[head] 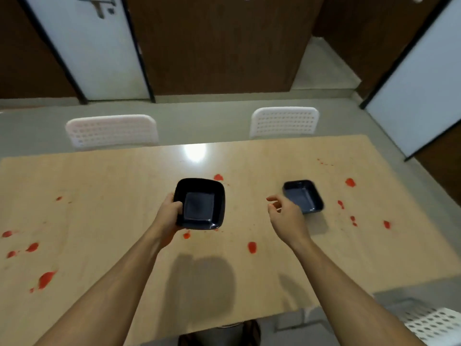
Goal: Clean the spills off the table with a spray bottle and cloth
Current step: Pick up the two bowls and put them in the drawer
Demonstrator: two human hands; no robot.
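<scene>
Your left hand (169, 213) grips one dark dish (200, 204), right hand (287, 216) loose-fingered near the second dish (303, 196): lift both off the bench (124, 196) before spraying red spills (252, 247).

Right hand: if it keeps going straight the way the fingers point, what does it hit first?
Probably the smaller dark square dish on the table. The right hand is open, its fingers aimed up and forward beside that dish's near-left corner; depth is unclear, so it might pass just left.
</scene>
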